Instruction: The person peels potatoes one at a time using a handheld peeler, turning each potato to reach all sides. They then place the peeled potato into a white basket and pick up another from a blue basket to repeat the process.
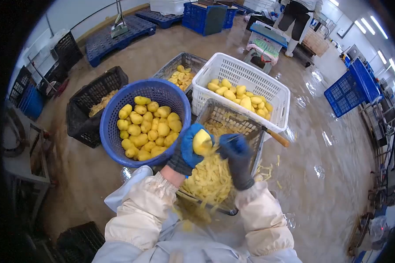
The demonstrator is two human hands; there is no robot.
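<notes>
My left hand (191,149), in a blue-palmed glove, grips a yellow mango-like fruit (202,142), partly peeled, over a black crate (255,160). Close beside it on the right, my gloved right hand (235,155) is closed and blurred by motion; whatever it holds I cannot make out. Thin yellow strips show between the two hands. Below them, a heap of pale yellow peelings (210,179) fills the near part of the crate. A wooden-handled tool (276,136) rests across the crate's right rim.
To the left stands a blue basket (106,127) of whole yellow fruits. Behind the crate, a white crate (243,72) holds smoother yellow ones. Black crates (81,103) with scraps stand farther left. On the wet floor (324,171) lie stray peelings. A person (297,17) stands at the back.
</notes>
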